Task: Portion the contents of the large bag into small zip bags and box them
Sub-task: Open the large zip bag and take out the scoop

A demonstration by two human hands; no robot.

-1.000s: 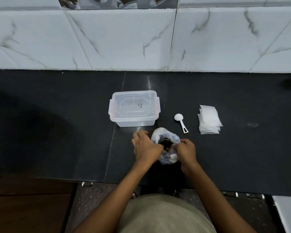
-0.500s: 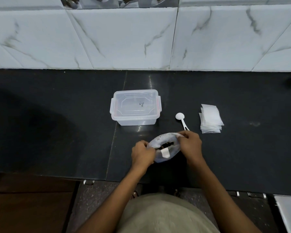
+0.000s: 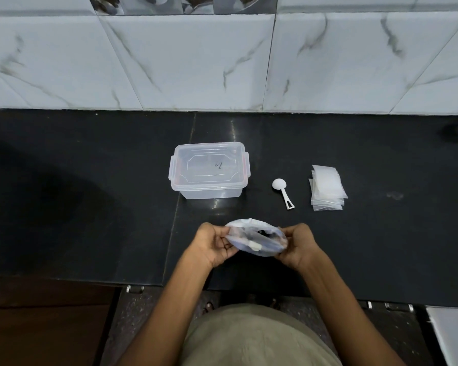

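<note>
Now that my left hand [image 3: 214, 245] and right hand [image 3: 296, 245] have pinched the large bag [image 3: 255, 237] mouth wider at the counter [image 3: 90, 207] front edge, item ready for scooping: spoon [image 3: 283, 192], zip bags [image 3: 328, 187], lidded box [image 3: 209, 170] untouched.

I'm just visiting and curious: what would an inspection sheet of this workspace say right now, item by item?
Surface: dark stone counter, with a seam running front to back.
Job's things: large bag held open near the front edge, dark contents inside; clear lidded box behind it, lid on; white scoop lying to its right; stack of small zip bags further right.
Clutter: nothing seen.
Grippers: left hand and right hand each grip one side of the bag's mouth.
Cables: nothing seen.
Surroundings: white marbled wall tiles behind.
</note>
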